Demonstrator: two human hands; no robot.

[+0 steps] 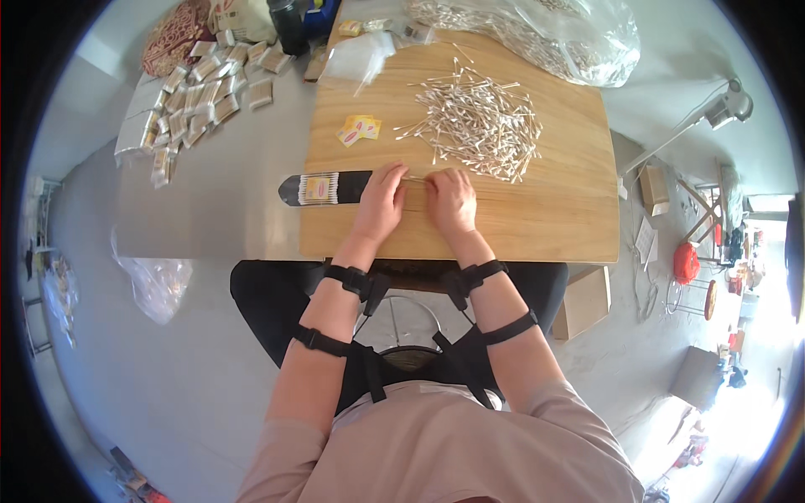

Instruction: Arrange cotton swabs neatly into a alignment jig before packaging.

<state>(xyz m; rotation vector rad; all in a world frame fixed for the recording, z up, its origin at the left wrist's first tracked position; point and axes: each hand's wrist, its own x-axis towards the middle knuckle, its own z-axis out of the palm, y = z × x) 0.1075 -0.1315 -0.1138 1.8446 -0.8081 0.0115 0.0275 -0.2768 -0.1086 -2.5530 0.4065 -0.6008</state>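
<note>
A few cotton swabs [414, 178] lie crosswise between my two hands at the wooden table. The fingers of my left hand [384, 203] are closed on their left end, and my right hand [453, 201] pinches the right end. Beside my left hand, a long black holder [350, 188] with a rounded left end carries a row of swabs [332, 188] and a yellow-and-white card [317, 188]. Its right end goes under or behind my left hand. Just beyond my right hand spreads a loose heap of cotton swabs [482, 121].
Small yellow cards [360, 129] and clear plastic bags [359, 59] lie farther back. A large clear sack of swabs [579, 42] covers the far right edge. Many packed swab bundles [201, 92] pile up on the grey table [226, 210] at left, near a dark bottle [288, 27].
</note>
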